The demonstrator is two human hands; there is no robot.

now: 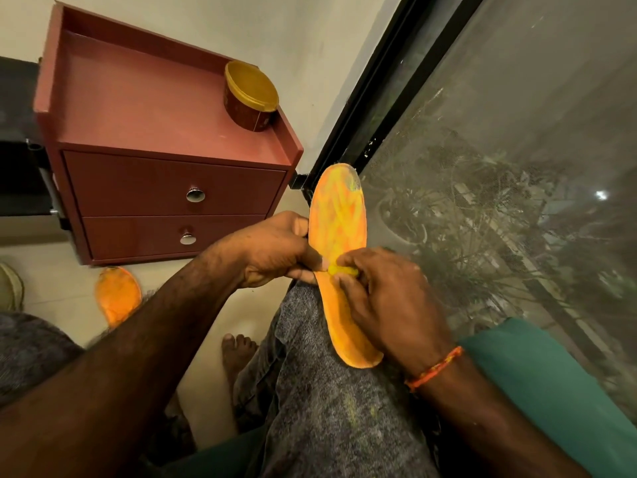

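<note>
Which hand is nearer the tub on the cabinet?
Left. The left hand grips the insole below the tub; the right hand, pinching a yellow lump on the insole, is farther right and lower.

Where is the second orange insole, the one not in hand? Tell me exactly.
In the head view, the second orange insole lies flat on the floor at lower left, just in front of the red drawer cabinet, below its bottom drawer.

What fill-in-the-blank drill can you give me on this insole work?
1. The right hand presses a small ____ piece against the orange insole, which the left hand grips.
2. A second insole lies on the ____.
3. The lidded tub stands on a cabinet with ____ drawers.
Missing: yellow; floor; two.
</note>
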